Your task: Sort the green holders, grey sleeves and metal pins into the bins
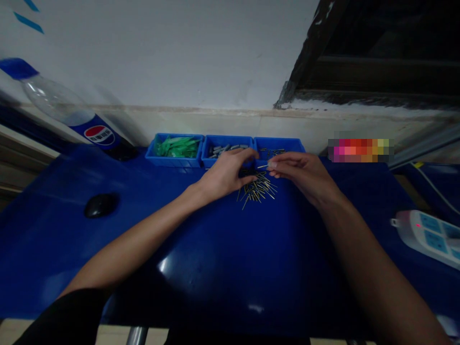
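Observation:
A loose pile of thin metal pins (pixel 258 190) lies on the blue table (pixel 223 268) in front of three small blue bins. My left hand (pixel 227 173) rests curled at the pile's left edge, fingertips pressed together over the pins. My right hand (pixel 301 172) hovers at the pile's upper right and pinches one thin pin (pixel 263 166) between thumb and forefinger, its tip pointing toward the left hand. The two hands nearly meet above the pile.
The left bin (pixel 177 149) holds green plastic pieces, the middle bin (pixel 227 148) grey parts, the right bin (pixel 278 147) dark pins. A Pepsi bottle (pixel 68 115) lies at the back left. A black mouse (pixel 101 205) sits left, a white power strip (pixel 427 235) right.

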{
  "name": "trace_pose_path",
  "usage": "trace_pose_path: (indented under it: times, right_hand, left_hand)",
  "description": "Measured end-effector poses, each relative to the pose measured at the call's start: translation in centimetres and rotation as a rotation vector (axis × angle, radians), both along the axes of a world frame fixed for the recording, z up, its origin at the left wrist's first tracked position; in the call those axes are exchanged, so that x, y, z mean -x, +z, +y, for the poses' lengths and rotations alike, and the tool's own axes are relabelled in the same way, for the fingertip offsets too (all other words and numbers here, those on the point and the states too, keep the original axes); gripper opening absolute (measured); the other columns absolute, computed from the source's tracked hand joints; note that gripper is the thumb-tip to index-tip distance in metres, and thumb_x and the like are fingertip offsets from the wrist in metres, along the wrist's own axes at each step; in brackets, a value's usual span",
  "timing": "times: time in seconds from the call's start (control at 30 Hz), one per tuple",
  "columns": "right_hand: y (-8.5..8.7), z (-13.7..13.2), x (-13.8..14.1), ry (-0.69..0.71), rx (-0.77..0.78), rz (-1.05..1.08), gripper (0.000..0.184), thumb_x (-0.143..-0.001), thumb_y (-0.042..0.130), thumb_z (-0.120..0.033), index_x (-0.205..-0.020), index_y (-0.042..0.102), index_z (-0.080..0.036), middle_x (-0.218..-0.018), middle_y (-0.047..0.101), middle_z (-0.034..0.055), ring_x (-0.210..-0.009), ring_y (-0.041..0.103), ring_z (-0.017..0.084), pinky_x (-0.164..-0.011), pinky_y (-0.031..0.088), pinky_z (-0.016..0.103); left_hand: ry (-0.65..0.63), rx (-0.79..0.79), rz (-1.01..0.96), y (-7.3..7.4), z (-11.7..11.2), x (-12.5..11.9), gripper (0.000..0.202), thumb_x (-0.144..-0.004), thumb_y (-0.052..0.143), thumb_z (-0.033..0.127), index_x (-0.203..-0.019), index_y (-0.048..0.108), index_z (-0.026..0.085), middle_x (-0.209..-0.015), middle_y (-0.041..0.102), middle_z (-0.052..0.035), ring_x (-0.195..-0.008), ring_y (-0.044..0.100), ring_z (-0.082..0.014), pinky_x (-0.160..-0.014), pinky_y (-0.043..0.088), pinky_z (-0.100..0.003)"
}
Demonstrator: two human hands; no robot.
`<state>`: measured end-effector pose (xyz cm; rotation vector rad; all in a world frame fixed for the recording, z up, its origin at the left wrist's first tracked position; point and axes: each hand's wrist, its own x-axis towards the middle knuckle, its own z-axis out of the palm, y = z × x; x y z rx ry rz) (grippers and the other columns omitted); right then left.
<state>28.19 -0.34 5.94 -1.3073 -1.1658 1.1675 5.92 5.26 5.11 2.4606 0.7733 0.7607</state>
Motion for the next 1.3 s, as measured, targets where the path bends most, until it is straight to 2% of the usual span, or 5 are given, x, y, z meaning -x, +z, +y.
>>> trace_pose_path:
  times: [0.17,0.33,0.73,0.97,1.3]
  right_hand:
    - [0.1,0.4,-0.7,-0.232,-0.128,-0.191,0.015,-0.075,0.086,-0.031,-0.087,0.082,-0.023,-0.078,0.079,0.0042,-0.077,0.076,0.023,-0.074,0.063,0.038]
    - [0.0,0.4,-1.1,-0.241,-0.135,-0.249,0.020,-0.079,0.085,-0.035,-0.097,0.081,-0.026,-0.084,0.080,0.0046,-0.084,0.078,0.027,-0.075,0.064,0.042]
    - [0.5,0.3,-0.5,-0.200,-0.112,-0.266,0.016,-0.080,0.082,-0.035,-0.092,0.080,-0.024,-0.083,0.079,0.0056,-0.083,0.076,0.026,-0.076,0.063,0.041]
    - [0.6,0.2,-0.5,-0.186,-0.115,-0.261,0.013,-0.080,0.081,-0.034,-0.089,0.080,-0.025,-0.083,0.079,0.0053,-0.081,0.076,0.025,-0.074,0.062,0.039]
    - [0.3,0.3,-0.4,-0.150,-0.108,-0.254,0.015,-0.080,0.082,-0.034,-0.090,0.080,-0.024,-0.086,0.081,0.0050,-0.079,0.077,0.023,-0.074,0.062,0.037]
  left_hand:
    - [-0.024,-0.103,0.326,-0.2,0.1,0.3,0.027,-0.096,0.062,0.012,-0.122,0.071,0.014,-0.120,0.073,-0.0137,-0.108,0.073,-0.0270,-0.096,0.059,-0.042]
    - [-0.054,-0.078,0.399,-0.7,0.0,0.4,0.031,-0.092,0.059,0.008,-0.118,0.074,0.015,-0.115,0.075,-0.0129,-0.099,0.075,-0.0245,-0.088,0.059,-0.037]
    - [-0.045,-0.075,0.369,-2.1,0.4,0.2,0.043,-0.084,0.052,-0.002,-0.117,0.073,0.015,-0.107,0.075,-0.0111,-0.087,0.074,-0.0224,-0.075,0.055,-0.033]
    - [-0.048,-0.114,0.330,-0.9,0.7,0.4,0.046,-0.091,0.048,-0.002,-0.127,0.069,0.014,-0.115,0.074,-0.0131,-0.099,0.075,-0.0243,-0.087,0.059,-0.036]
    - [0.043,-0.121,-0.022,-0.4,0.4,0.2,0.031,-0.092,0.053,0.005,-0.112,0.075,0.014,-0.106,0.076,-0.0107,-0.096,0.074,-0.0212,-0.088,0.063,-0.036]
